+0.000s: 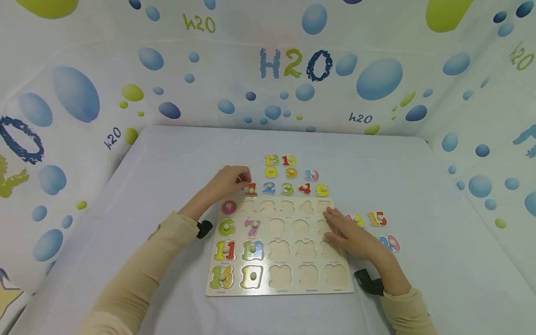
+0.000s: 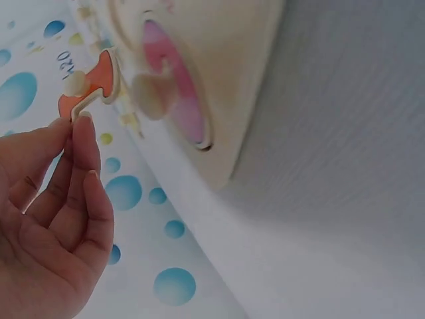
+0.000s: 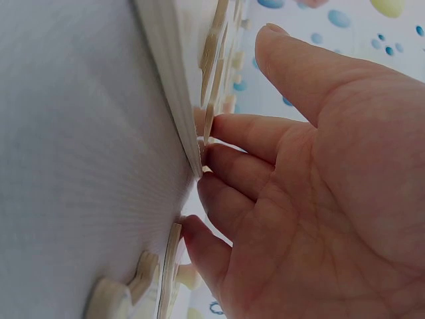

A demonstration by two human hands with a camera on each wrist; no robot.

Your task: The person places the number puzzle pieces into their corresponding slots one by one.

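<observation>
Between thumb and fingertips, my left hand (image 1: 231,180) pinches the orange number 1 piece (image 2: 97,80) by its edge, its round knob facing outward. In the head view this piece is just above the top left of the wooden number puzzle board (image 1: 265,295). My right hand (image 1: 352,232) rests at the board's right edge with its fingers loosely extended, fingertips touching the board in the right wrist view. The pink 0 piece (image 1: 229,207) sits in the top-left recess. Below it, the two left columns hold number pieces, among them the green 6 (image 1: 226,227) and pink 7 (image 1: 252,227).
Behind the board lie loose number pieces, including a blue 2 (image 1: 269,188), green 3 (image 1: 287,188), red 4 (image 1: 305,188) and yellow 5 (image 1: 322,190). Farther back are an 8 (image 1: 271,172) and a 9 (image 1: 291,172). A 15 piece (image 1: 378,218) lies right of the board.
</observation>
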